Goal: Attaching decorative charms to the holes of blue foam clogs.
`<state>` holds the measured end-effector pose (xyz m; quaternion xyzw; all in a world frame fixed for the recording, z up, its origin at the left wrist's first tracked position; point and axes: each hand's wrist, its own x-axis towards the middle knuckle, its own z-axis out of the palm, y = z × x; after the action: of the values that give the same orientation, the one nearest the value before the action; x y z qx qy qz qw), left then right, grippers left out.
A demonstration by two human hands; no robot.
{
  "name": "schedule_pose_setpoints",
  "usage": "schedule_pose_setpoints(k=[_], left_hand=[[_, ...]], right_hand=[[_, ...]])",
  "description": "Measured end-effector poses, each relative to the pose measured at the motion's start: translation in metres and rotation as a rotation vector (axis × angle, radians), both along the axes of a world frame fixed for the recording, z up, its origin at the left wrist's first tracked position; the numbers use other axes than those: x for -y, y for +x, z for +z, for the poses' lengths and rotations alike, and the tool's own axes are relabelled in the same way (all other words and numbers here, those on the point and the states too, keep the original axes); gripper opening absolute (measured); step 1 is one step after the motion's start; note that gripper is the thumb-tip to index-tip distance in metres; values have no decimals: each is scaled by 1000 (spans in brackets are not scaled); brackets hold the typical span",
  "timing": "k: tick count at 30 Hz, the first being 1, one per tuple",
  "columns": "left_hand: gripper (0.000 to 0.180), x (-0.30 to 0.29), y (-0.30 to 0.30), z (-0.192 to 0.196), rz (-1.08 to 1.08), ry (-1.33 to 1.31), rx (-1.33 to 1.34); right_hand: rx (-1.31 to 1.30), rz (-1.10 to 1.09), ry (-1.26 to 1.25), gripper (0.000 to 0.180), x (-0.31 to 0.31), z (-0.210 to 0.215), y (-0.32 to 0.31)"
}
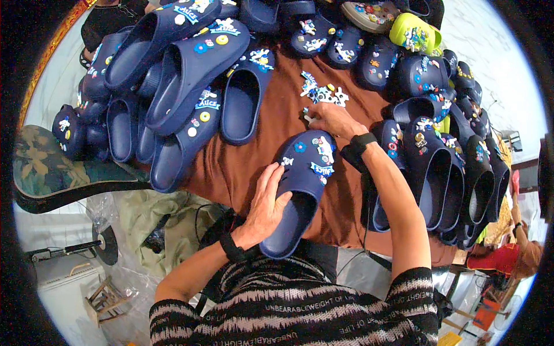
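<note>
A navy blue clog (300,167) lies tilted in front of me, its toe pointing away. Charms sit on its upper: a white figure, a blue banner with lettering and small round pieces. My left hand (265,202) grips the clog's left side, fingers on the upper and thumb by the opening. Beyond the toe, my right hand (336,120) pinches a small whitish shoe charm (310,117), partly hidden by the fingers. Just past that hand is a loose pile of white, blue and black charms (323,94) on the brown cloth (283,86).
Decorated navy clogs (196,63) are heaped on the left, and more clogs (430,167) stand along the right. A lime green clog (414,34) sits at the far right. A patterned cushioned seat (63,167) adjoins the left side. Another person in red (493,259) is at the right edge.
</note>
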<state>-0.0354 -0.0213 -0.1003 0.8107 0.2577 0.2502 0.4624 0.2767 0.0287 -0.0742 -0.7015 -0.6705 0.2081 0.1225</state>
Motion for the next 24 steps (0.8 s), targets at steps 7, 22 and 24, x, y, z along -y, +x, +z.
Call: schedule_pose_setpoints(k=[7, 22, 24], left_hand=[[56, -1, 4, -1, 13, 66, 18], [49, -9, 14, 6, 49, 223, -15], [49, -9, 16, 7, 32, 193, -24]], right_hand=[[-300, -186, 90, 27, 3, -14, 17], [72, -282, 300, 26, 6, -10, 15], [127, -268, 365, 26, 3, -15, 13]])
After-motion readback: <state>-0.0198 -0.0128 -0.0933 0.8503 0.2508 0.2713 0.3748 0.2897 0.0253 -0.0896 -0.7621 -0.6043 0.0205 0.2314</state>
